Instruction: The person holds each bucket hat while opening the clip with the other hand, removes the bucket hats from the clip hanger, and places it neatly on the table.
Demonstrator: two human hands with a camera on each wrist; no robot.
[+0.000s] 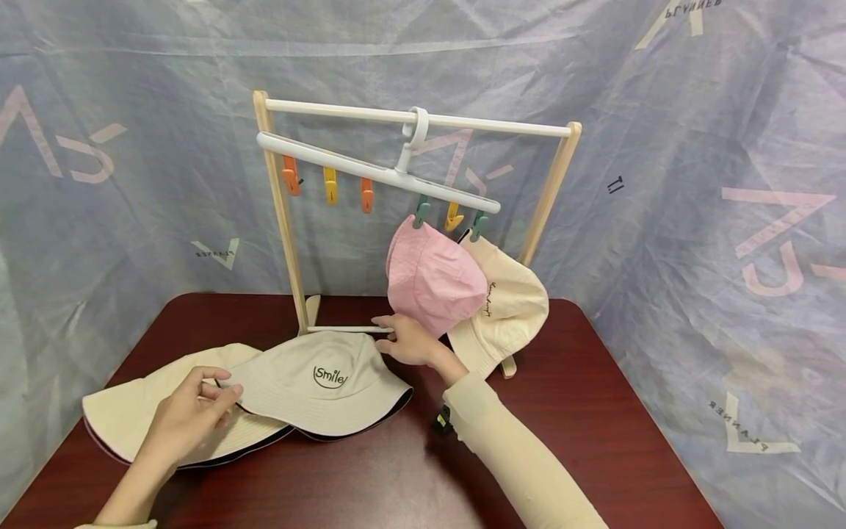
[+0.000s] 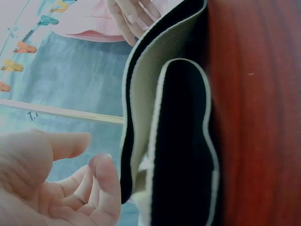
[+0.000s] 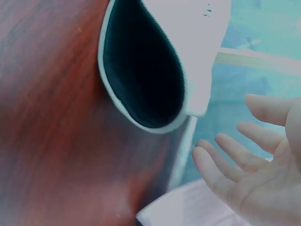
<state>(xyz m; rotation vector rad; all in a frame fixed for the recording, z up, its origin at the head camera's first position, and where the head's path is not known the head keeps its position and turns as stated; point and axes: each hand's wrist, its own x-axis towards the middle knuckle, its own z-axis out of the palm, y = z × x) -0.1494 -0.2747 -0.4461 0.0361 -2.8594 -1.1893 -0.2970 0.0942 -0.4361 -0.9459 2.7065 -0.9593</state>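
Note:
A light grey-beige bucket hat (image 1: 311,386) with "Smile" lettering and a dark lining lies on the table, overlapping a cream bucket hat (image 1: 125,408) at its left. At the Smile hat's left brim is my left hand (image 1: 192,411); in the left wrist view its thumb and loosely bent fingers pinch nothing, beside the brim. My right hand (image 1: 408,339) reaches to the Smile hat's right side, fingers spread and relaxed, holding nothing in the right wrist view. Just behind that hand hangs a pink bucket hat (image 1: 436,279) from a green clip (image 1: 421,213).
A wooden rack (image 1: 280,220) with a white bar carries a tilted white hanger (image 1: 370,170). From its right end another cream hat (image 1: 509,301) hangs by a green clip (image 1: 479,226). Orange clips (image 1: 366,195) and yellow clips (image 1: 331,185) hang without hats. Grey sheeting surrounds the dark red table (image 1: 595,441).

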